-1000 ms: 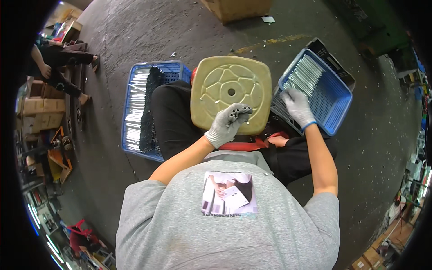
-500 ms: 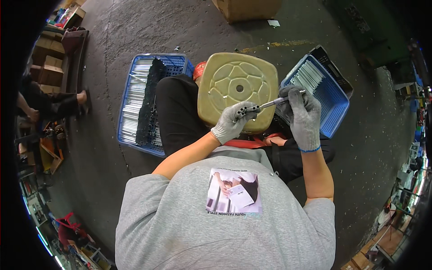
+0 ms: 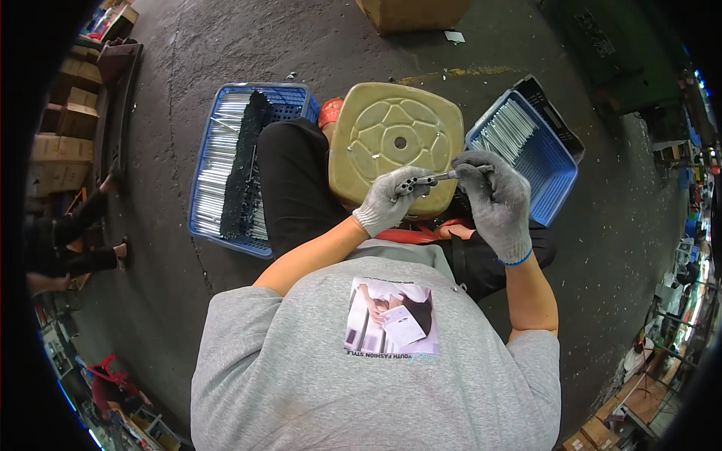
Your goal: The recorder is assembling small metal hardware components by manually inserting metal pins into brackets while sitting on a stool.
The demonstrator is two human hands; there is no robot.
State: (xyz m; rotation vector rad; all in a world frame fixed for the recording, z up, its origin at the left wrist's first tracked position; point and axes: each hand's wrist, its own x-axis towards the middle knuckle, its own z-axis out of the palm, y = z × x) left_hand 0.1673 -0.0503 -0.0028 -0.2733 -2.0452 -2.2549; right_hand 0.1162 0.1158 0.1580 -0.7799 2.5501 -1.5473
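Nearest the camera is the person's grey T-shirt with a printed picture on the chest, and both bare forearms rise from it toward the middle of the view. The left hand, in a grey knit glove, is closed around a small dark perforated metal piece and holds it just above the near edge of the stool. The right hand, gloved the same way with a blue cuff, is curled shut on a thin silver metal rod. The rod runs leftward from its fingers and meets the dark piece held by the left hand, so the two parts touch between the hands.

Just beyond the hands stands a tan plastic stool, its moulded square seat seen from above with a hole in the centre. The person's legs in black trousers lie on either side of it.

To the right, near the right hand, a blue plastic basket sits on the floor with a row of silver rods in its far corner. To the left, past the left knee, a second blue basket holds many silver rods laid side by side, with a long black strip lying across them.

Farther off, the dark concrete floor stretches away to a brown cardboard box at the top edge.
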